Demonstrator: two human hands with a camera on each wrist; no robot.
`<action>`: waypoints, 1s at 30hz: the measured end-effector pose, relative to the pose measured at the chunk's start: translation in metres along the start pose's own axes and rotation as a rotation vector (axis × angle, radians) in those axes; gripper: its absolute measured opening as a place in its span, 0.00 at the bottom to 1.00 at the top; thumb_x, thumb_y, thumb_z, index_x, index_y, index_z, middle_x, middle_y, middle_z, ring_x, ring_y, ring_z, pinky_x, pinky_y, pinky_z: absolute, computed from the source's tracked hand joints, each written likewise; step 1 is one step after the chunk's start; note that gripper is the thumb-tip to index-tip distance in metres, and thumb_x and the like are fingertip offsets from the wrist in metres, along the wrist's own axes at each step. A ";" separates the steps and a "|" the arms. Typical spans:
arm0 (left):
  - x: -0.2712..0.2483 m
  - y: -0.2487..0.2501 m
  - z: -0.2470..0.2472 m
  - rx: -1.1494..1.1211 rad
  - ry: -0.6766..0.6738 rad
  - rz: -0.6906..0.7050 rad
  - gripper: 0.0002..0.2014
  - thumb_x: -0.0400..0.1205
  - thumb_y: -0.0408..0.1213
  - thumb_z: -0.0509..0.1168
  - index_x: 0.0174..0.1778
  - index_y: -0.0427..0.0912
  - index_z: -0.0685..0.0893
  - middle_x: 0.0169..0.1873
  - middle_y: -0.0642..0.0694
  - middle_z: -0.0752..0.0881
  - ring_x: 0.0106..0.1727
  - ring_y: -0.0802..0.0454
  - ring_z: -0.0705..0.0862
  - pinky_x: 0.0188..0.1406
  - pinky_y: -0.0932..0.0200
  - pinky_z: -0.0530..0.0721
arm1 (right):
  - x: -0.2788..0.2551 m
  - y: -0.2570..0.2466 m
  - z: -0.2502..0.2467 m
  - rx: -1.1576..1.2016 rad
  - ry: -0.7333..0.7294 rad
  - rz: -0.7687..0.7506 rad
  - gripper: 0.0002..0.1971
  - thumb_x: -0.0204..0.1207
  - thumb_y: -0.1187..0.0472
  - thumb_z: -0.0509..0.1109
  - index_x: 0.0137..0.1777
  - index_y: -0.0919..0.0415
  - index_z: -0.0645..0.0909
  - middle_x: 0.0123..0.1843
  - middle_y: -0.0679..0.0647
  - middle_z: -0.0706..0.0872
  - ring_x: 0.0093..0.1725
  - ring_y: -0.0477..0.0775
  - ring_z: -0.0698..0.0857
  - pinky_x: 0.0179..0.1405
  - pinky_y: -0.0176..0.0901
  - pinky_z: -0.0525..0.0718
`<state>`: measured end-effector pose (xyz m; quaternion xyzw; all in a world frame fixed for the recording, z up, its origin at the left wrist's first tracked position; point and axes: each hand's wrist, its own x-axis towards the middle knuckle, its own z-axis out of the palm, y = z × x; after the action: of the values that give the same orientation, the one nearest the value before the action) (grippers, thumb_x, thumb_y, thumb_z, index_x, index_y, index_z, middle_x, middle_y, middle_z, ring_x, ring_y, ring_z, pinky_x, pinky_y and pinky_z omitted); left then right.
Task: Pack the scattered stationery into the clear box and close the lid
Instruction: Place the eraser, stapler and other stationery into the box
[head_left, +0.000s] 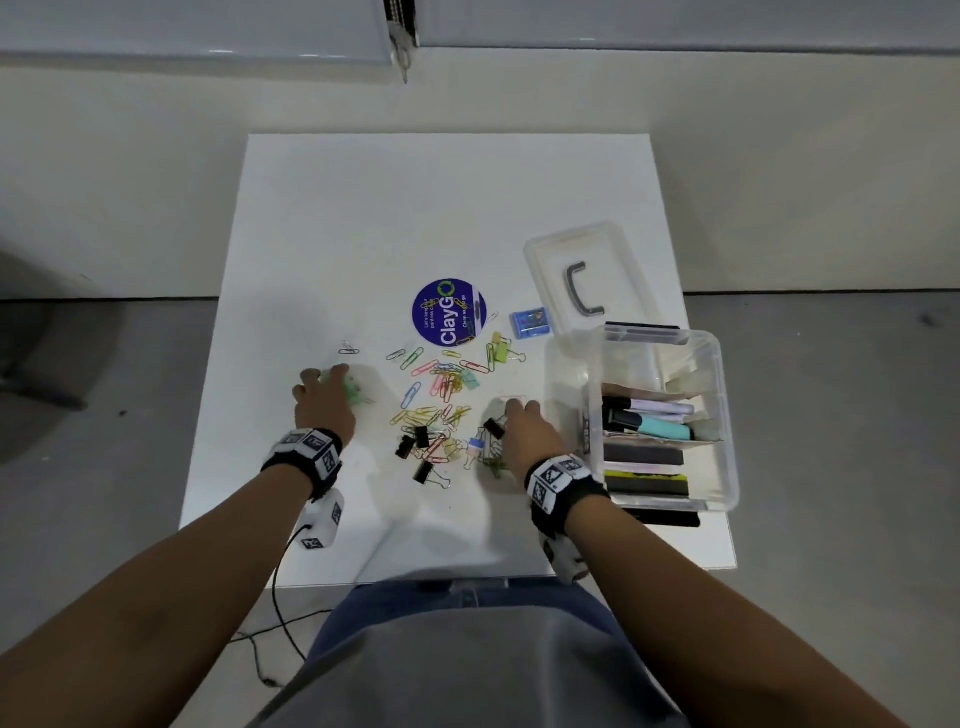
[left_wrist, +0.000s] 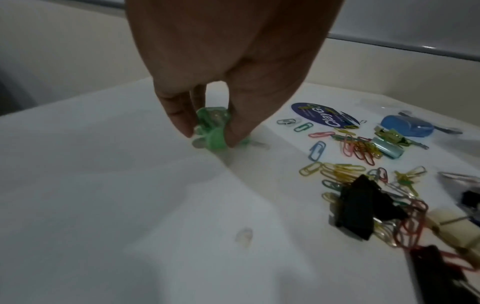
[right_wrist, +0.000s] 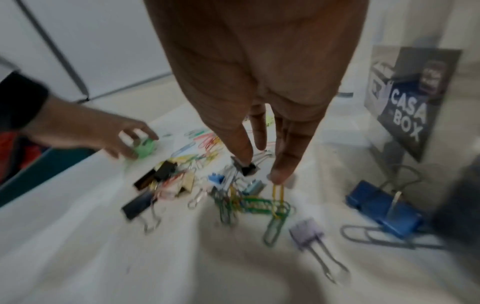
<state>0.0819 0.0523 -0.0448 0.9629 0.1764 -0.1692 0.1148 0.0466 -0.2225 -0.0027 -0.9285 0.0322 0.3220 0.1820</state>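
The clear box stands open at the table's right edge, with markers and dark blocks inside. Its lid lies flat behind it. Coloured paper clips and black binder clips are strewn over the table's middle. My left hand pinches a small green translucent piece on the table, left of the pile. My right hand reaches down into the pile beside the box with straight fingers. Its thumb touches a black binder clip; another fingertip rests above a yellow paper clip. This view is blurred.
A round purple sticker and a small blue box lie behind the clips. A blue binder clip and a lilac one lie near the box, whose label faces my right hand. A cable hangs off the near table edge.
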 end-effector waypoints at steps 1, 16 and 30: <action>0.000 0.000 0.003 -0.027 -0.006 0.023 0.28 0.77 0.22 0.61 0.73 0.45 0.71 0.70 0.32 0.66 0.64 0.28 0.72 0.59 0.41 0.79 | 0.008 -0.003 -0.005 0.037 0.055 0.004 0.21 0.80 0.65 0.62 0.72 0.62 0.67 0.68 0.64 0.72 0.61 0.69 0.82 0.56 0.57 0.81; -0.002 0.062 -0.019 -0.264 -0.044 0.146 0.28 0.78 0.45 0.69 0.74 0.49 0.70 0.65 0.39 0.77 0.61 0.39 0.81 0.64 0.44 0.78 | 0.110 -0.021 -0.043 -0.008 0.306 0.135 0.22 0.76 0.71 0.62 0.69 0.57 0.70 0.72 0.66 0.62 0.62 0.72 0.76 0.50 0.58 0.82; -0.061 0.150 -0.042 -0.688 -0.148 0.427 0.24 0.76 0.45 0.74 0.68 0.49 0.77 0.59 0.48 0.83 0.56 0.53 0.85 0.59 0.53 0.85 | 0.003 0.009 -0.118 0.617 0.337 -0.338 0.18 0.72 0.64 0.71 0.61 0.52 0.74 0.60 0.57 0.73 0.49 0.50 0.82 0.50 0.34 0.84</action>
<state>0.0964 -0.0907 0.0402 0.8686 0.0100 -0.1415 0.4749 0.1162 -0.2728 0.0783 -0.8623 0.0034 0.1056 0.4952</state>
